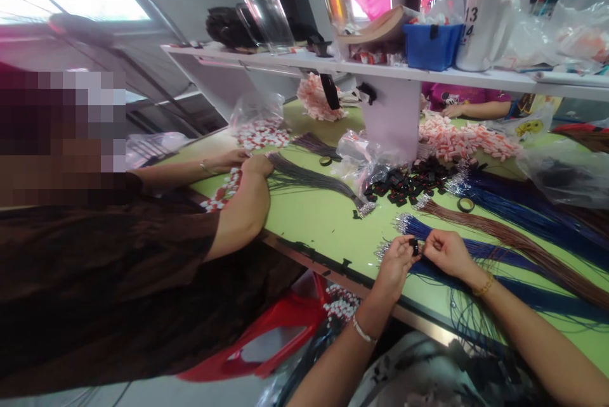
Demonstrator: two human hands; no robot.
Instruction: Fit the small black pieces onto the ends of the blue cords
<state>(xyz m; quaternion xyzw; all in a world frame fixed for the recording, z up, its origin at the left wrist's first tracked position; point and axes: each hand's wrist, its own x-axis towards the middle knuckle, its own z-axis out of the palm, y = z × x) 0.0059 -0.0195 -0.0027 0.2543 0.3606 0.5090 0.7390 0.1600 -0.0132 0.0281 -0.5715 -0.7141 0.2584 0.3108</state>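
Note:
Near the front edge of the green table [328, 236], my left hand [398, 261] holds a small black connector [415, 246] between thumb and fingers. My right hand [447, 251] is pinched just right of it, its fingertips close to the connector; what they grip is too small to make out. Bundles of blue wires [504, 251] with silvery ends lie under and behind my hands. Farther back are a bundle of brown wires [480, 223] and a pile of black connectors [404, 184]. A roll of black tape [465, 205] lies beside the brown wires.
At the left, a person in dark clothing [143, 293] works over grey wires [318, 177]. A shelf [380, 67] spans the back, bearing a blue bin [432, 45] and a white mug [485, 26]. Below the table's edge stands a red stool [266, 337].

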